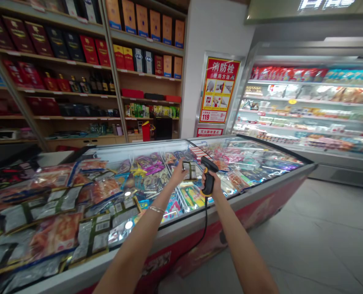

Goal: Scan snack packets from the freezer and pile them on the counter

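Observation:
My left hand (179,173) is raised over the chest freezer (175,229), pinching a small flat packet (190,170) with a dark and olive-green edge. My right hand (211,183) is shut around the grip of a black-and-yellow handheld barcode scanner (208,175). Its head points up and to the left, close to the packet. A black cable (206,220) hangs from the scanner down past the freezer's front wall. A thin silver bracelet (157,209) circles my left wrist.
Frozen food packets (55,228) fill the freezer, with a glass lid over its far part. Wooden shelves (54,94) of boxed bottles stand behind it. A lit refrigerated display case (310,110) stands to the right, above a tiled floor (306,241).

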Tool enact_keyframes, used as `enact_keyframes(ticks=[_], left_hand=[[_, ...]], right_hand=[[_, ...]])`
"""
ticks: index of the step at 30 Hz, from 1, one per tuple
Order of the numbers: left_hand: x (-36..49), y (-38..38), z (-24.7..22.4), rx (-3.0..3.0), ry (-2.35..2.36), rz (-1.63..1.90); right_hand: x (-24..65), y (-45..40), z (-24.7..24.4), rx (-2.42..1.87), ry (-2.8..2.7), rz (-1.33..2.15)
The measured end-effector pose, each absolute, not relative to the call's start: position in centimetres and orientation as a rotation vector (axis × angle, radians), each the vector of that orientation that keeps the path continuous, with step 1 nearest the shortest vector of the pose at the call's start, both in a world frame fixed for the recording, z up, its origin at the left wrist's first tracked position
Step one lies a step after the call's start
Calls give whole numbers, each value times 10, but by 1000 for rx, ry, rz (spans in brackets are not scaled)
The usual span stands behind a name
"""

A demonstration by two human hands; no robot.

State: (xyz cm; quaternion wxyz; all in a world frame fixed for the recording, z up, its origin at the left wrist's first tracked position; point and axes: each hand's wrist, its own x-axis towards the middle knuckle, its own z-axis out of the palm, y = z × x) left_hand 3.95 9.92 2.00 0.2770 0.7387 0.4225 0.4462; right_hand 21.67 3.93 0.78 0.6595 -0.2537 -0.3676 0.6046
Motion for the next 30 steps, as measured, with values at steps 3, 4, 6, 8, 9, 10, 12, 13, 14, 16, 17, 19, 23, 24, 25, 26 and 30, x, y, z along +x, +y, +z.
enact_keyframes(ticks=[3,4,6,8,9,10,12,13,14,16,17,19,23,24,25,26,30], left_hand=[[-22,104,31,1973,1344,1473],[-38,104,32,1971,1421,1529],[-61,104,28,1952,1565,1564],[-74,105,21,1914,1658,1565],[-77,107,17,1895,1671,1581],[-80,109,14,1882,1660,1610],[-84,114,7,1867,1615,1670],[-85,117,5,1858,1599,1685],[-86,120,3,1851,1588,1691],[-88,123,0,1849,1569,1694],[-88,125,-1,1853,1558,1699],[-88,126,-2,1866,1538,1718],[-87,128,-3,1881,1512,1733],[-87,128,-3,1882,1509,1733],[-86,128,-3,1884,1506,1731],[-86,129,-2,1885,1505,1730],[-87,129,-1,1896,1509,1724]], right_hand=[[179,47,10,-535,-881,1478],[168,49,9,-537,-905,1523],[150,54,5,-580,-975,1613],[138,57,0,-649,-1054,1656],[135,59,-3,-683,-1085,1656],[132,59,-5,-710,-1110,1645],[132,60,-7,-740,-1139,1614],[132,59,-7,-747,-1142,1607],[133,58,-7,-750,-1140,1609],[135,55,-6,-747,-1123,1621],[136,54,-5,-742,-1112,1625],[137,53,-3,-723,-1095,1624],[137,52,-2,-675,-1080,1626],[137,52,-2,-667,-1080,1625],[137,52,-3,-661,-1080,1623],[137,52,-3,-659,-1079,1622],[138,51,-2,-663,-1073,1634]])
